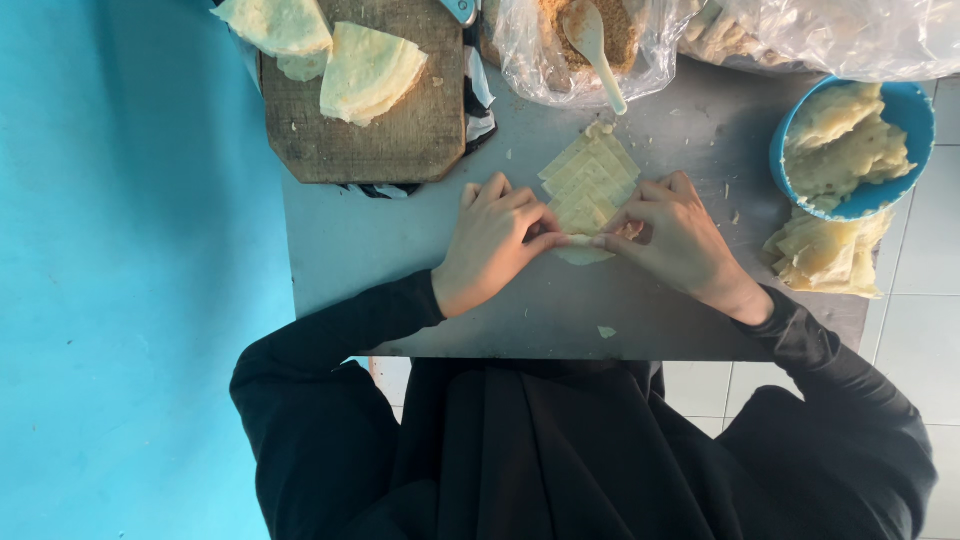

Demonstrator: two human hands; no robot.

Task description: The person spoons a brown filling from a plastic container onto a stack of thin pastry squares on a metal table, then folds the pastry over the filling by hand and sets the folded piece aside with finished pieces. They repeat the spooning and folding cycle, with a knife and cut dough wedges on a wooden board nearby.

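On the grey metal table (380,245), my left hand (495,240) and my right hand (675,240) meet at the near end of a pale, scored dough sheet (590,175). Both pinch and fold its lower edge between thumbs and fingertips. A bit of brownish filling (630,231) shows under my right fingers. The sheet stretches away from me toward the far side. Both of my arms wear black sleeves.
A wooden cutting board (390,130) with folded flat wrappers (365,70) lies at the far left. A plastic bag holds brown filling and a white spoon (598,50). A blue bowl (915,110) of dough scraps stands right, with a stack of folded pastries (825,255) beside it.
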